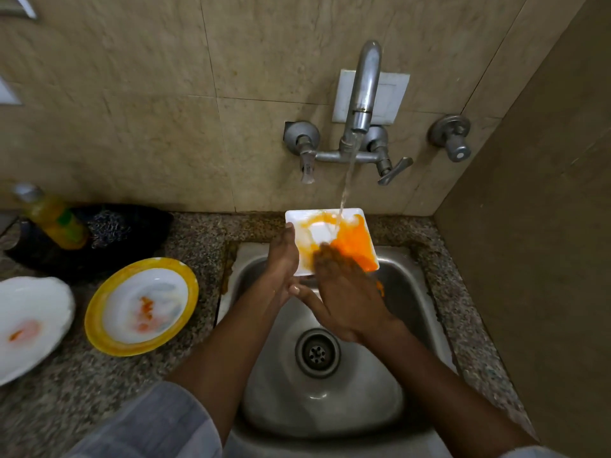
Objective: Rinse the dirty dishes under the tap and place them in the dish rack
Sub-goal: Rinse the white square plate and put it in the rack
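Step in hand: rinsing the white rectangular plastic tray (325,223), which is smeared with orange sauce, under the stream from the grey metal wall tap (363,90). The left hand (281,262) is clamped on the tray's left edge, fingers behind and thumb along the rim, holding it tilted over the stainless steel sink (413,292). The right hand (347,292) lies flat and open on the tray face, fingers together, blurred as if rubbing; it grips nothing. Water strikes the tray just beyond the right fingertips, and a patch there already shows white. Thickest orange residue sits at the tray's lower right, beside the right hand, so my judgement is that the rubbing should work toward that corner with the tray kept sloped, so runoff falls into the sink and not onto the bench. Risk: a wet tray held by one edge may slip; a firm left grip seems wise. Containers: to the left of the left hand, on the speckled granite bench (109,391), stands a yellow-rimmed white bowl (142,305) holding reddish-orange smears, and farther left a white plate (29,325) with a small orange stain. Both await rinsing. No dish rack is in view.
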